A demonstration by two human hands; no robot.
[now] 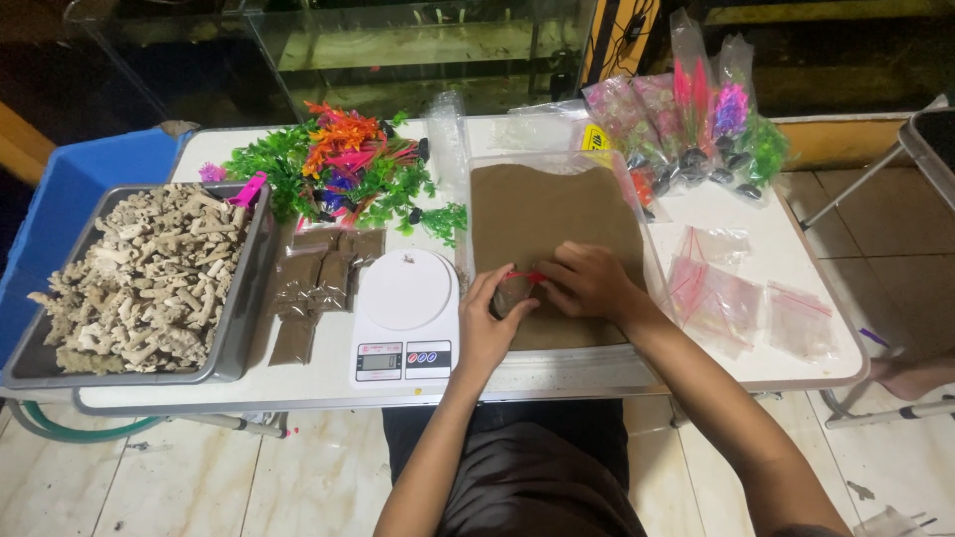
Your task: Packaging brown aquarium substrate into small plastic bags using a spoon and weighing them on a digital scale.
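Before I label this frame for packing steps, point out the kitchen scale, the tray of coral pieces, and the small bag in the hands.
kitchen scale [406, 290]: head view, round weighing plate.
tray of coral pieces [242, 298]: head view, right metal wall.
small bag [511, 294]: head view, clear middle between the hands.

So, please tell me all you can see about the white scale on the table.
The scale is a flat white kitchen scale, plastic by its look, with a round weighing plate, a small grey display and two buttons at its near edge. It lies flat on the table, its plate bare. The left hand is just beside it.
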